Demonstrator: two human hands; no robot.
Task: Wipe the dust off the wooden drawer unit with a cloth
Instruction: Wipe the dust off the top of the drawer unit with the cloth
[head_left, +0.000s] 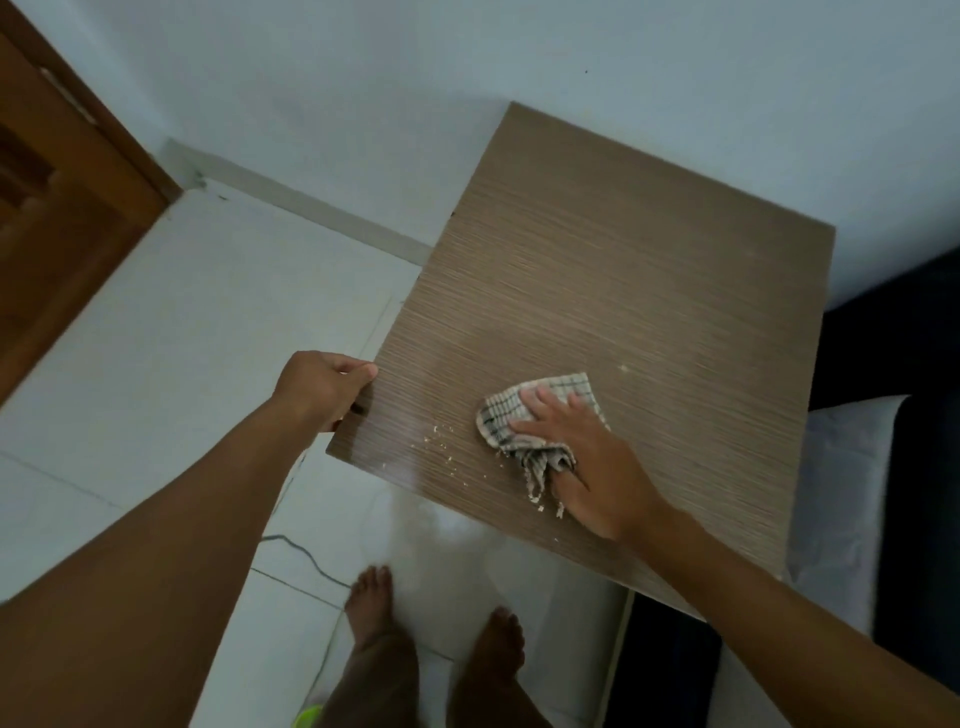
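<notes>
The wooden drawer unit (623, 291) shows its brown striped top from above, set against the pale wall. A crumpled checked cloth (506, 415) lies on the near part of the top. My right hand (582, 452) presses flat on the cloth with straight fingers, while the thumb pins a bunched end of it. Pale crumbs of dust (447, 447) lie scattered on the top just left of the cloth. My left hand (322, 387) grips the unit's left edge near the front corner, fingers curled over it.
A brown wooden door (57, 218) stands at the left. White floor tiles (182, 338) spread below, crossed by a thin cable (306, 558). My bare feet (431, 623) stand close to the unit. A bed with a dark frame and white sheet (852, 493) adjoins the unit's right side.
</notes>
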